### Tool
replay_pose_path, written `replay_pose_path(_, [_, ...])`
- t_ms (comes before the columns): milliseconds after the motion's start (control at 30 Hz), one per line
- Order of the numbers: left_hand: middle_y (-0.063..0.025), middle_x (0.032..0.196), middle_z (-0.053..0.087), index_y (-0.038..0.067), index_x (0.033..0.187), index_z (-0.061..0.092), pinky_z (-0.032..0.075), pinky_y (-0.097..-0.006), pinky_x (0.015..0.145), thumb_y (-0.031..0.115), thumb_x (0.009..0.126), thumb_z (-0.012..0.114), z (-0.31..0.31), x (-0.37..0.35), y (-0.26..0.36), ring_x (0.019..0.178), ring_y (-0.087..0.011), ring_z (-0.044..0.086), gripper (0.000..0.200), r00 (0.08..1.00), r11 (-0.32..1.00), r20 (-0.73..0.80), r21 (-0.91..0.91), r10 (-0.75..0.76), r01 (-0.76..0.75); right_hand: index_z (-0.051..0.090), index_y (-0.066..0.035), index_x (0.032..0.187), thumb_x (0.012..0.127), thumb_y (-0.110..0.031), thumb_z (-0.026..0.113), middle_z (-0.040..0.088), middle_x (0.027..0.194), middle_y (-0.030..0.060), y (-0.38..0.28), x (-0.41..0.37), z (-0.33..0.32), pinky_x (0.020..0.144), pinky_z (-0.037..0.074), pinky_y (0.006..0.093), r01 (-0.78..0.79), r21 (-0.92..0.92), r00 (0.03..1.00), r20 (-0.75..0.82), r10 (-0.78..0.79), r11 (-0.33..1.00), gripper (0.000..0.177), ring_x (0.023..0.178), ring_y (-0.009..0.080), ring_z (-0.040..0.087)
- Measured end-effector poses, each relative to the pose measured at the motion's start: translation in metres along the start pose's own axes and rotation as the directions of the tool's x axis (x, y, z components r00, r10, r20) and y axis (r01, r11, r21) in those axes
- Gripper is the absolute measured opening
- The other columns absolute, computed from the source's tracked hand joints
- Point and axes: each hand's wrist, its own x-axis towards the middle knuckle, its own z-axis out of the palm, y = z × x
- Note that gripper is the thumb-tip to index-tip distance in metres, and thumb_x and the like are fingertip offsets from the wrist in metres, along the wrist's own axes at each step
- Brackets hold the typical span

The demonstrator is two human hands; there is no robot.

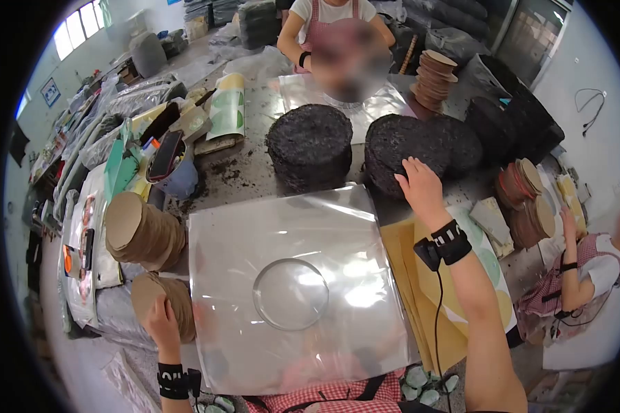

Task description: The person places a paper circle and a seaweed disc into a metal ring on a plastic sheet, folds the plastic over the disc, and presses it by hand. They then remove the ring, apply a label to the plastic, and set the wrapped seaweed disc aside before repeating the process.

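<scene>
My left hand is at the near stack of brown paper discs, its fingers bent together over the face and edge of the top disc. My right hand reaches forward, fingers apart, fingertips resting on the near edge of a stack of rough black round sheets. Between my arms lies a pile of clear plastic sheets with a clear ring shape in the middle. Another tall black round stack stands just behind the plastic.
A second stack of paper discs leans at left, near a bucket of tools. Yellow paper lies right of the plastic. One person works across the table, another at right beside more disc stacks.
</scene>
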Motion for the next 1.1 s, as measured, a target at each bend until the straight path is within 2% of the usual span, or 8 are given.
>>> replay_pose_path(267, [-0.0152,0.104,0.069,-0.001,0.098,0.07,0.053,-0.0419,0.084,-0.001,0.087,0.065,-0.019,0.013,-0.001,0.09,-0.0384,0.067,0.012,0.998,0.985,0.057,-0.17,-0.015,0.025,0.068,0.0,0.096,0.095,-0.022,0.062,0.062,0.071,0.0223,0.027,0.025,-0.034,0.07,0.051,0.0473,-0.143,0.373,0.985,0.141,0.097,0.917,0.022,0.077,0.0407,0.067])
replay_pose_path(333, [-0.0146,0.106,0.07,-0.002,0.094,0.071,0.054,-0.0406,0.083,-0.002,0.086,0.067,-0.034,0.012,0.046,0.092,-0.0371,0.069,0.009,0.997,0.994,-0.067,-0.096,0.045,-0.052,0.071,-0.001,0.103,0.1,-0.021,0.06,0.071,0.089,0.0129,0.06,0.017,-0.032,0.073,0.051,0.0443,-0.557,0.704,0.83,0.458,0.318,0.44,0.023,0.082,0.0324,0.068])
replay_pose_path(433, [-0.0108,0.107,0.074,0.004,0.1,0.075,0.056,-0.0406,0.083,-0.004,0.081,0.075,-0.028,0.002,0.121,0.095,-0.029,0.071,0.02,0.902,0.881,-0.279,-0.251,0.33,-0.4,0.067,-0.001,0.116,0.103,-0.021,0.058,0.071,0.112,0.0073,0.082,-0.004,-0.024,0.086,0.052,0.0394,-0.597,0.74,0.689,0.671,0.275,-0.309,0.026,0.098,0.0256,0.067])
replay_pose_path(600, [-0.0096,0.113,0.073,0.005,0.104,0.072,0.057,-0.0386,0.088,0.011,0.083,0.065,0.045,-0.036,0.201,0.108,-0.0265,0.07,0.023,0.721,0.634,-0.012,-0.466,0.693,-0.617,0.063,0.0,0.124,0.105,-0.02,0.054,0.069,0.119,0.0077,0.081,-0.011,-0.033,0.094,0.052,0.0354,-0.511,0.578,0.58,0.778,0.241,-0.636,0.029,0.105,0.0204,0.066])
replay_pose_path(767, [-0.0067,0.114,0.073,0.007,0.107,0.073,0.057,-0.0383,0.088,0.011,0.083,0.067,0.051,-0.05,0.197,0.108,-0.025,0.07,0.025,0.749,0.688,0.098,-0.487,0.655,-0.538,0.068,0.003,0.118,0.107,-0.021,0.055,0.071,0.102,0.0087,0.054,-0.015,-0.038,0.08,0.05,0.0287,-0.303,0.91,0.751,0.044,0.659,0.285,0.029,0.087,0.0118,0.061])
replay_pose_path(900, [-0.0096,0.123,0.071,0.007,0.12,0.07,0.055,-0.04,0.094,0.027,0.092,0.068,0.047,-0.048,0.195,0.115,-0.0275,0.068,0.035,0.757,0.689,0.231,-0.625,0.611,-0.366,0.063,0.008,0.128,0.106,-0.011,0.052,0.072,0.116,0.0173,-0.066,-0.02,-0.133,0.086,0.053,0.033,-0.11,0.484,0.882,-0.354,0.31,0.868,0.032,0.099,0.0197,0.068])
replay_pose_path(1000, [-0.0119,0.135,0.064,0.005,0.134,0.06,0.05,-0.0425,0.103,0.039,0.104,0.056,0.024,-0.038,0.213,0.126,-0.0261,0.061,0.046,0.805,-0.081,0.505,-0.83,0.311,0.552,0.067,0.002,0.127,0.099,-0.006,0.052,0.069,0.126,0.0162,-0.122,-0.065,-0.153,0.101,0.051,0.0432,0.204,0.499,0.961,-0.267,-0.074,0.842,0.033,0.116,0.0315,0.067])
replay_pose_path(1100, [-0.0149,0.14,0.06,0.002,0.145,0.05,0.045,-0.0467,0.11,0.044,0.107,0.048,-0.02,0.006,0.237,0.131,-0.0271,0.057,0.057,0.681,-0.701,0.521,-0.201,0.515,0.684,0.074,-0.006,0.12,0.092,-0.011,0.064,0.068,0.13,0.0102,-0.157,-0.109,-0.161,0.108,0.048,0.0457,0.501,0.343,0.864,-0.15,-0.48,0.795,0.03,0.122,0.0294,0.064])
